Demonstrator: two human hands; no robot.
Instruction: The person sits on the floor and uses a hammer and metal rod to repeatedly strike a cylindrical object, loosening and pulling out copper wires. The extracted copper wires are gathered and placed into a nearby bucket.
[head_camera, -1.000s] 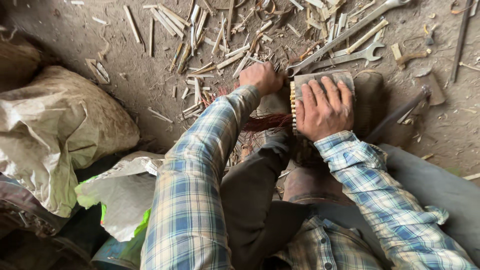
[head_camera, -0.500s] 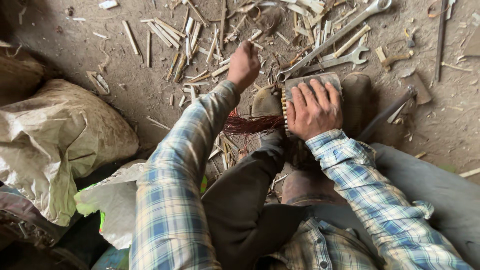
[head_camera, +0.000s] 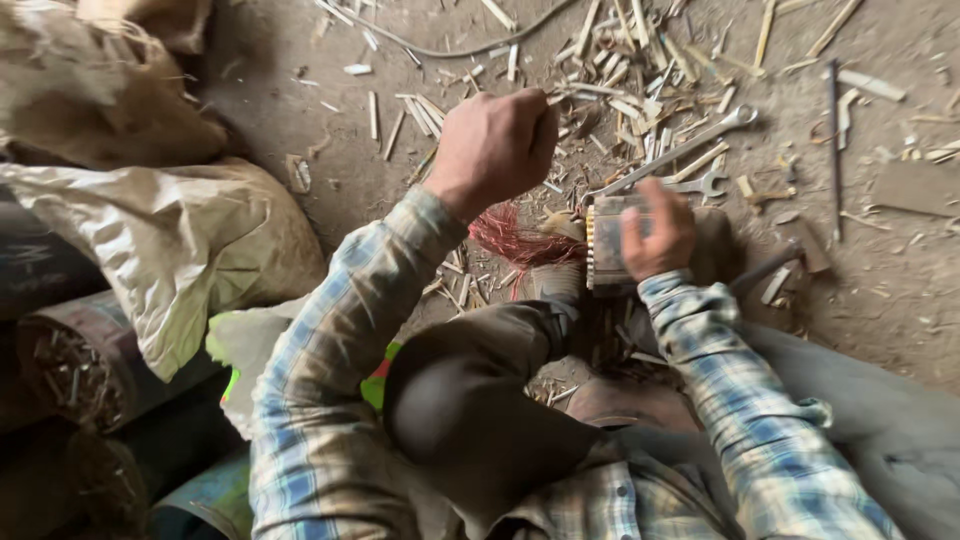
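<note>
My right hand (head_camera: 655, 235) presses down on and grips a grey slotted metal core (head_camera: 603, 245) that rests on the dirt floor in front of my knee. A bundle of reddish copper wire (head_camera: 510, 235) sticks out of the core's left side. My left hand (head_camera: 495, 140) is raised above that bundle, closed in a fist with the back of the hand facing me. Whether a strand runs into the fist cannot be made out. Both arms wear blue checked sleeves.
Pale slivers and strips (head_camera: 620, 70) litter the floor beyond the core, with two spanners (head_camera: 690, 145) among them and a thin metal rod (head_camera: 833, 140) at the right. Crumpled sacks (head_camera: 180, 250) and a drum of scrap (head_camera: 70, 370) crowd the left.
My left hand has lifted up and away from the copper wire toward the camera, fist closed. My right hand has shifted from lying flat on the core to gripping its side.
</note>
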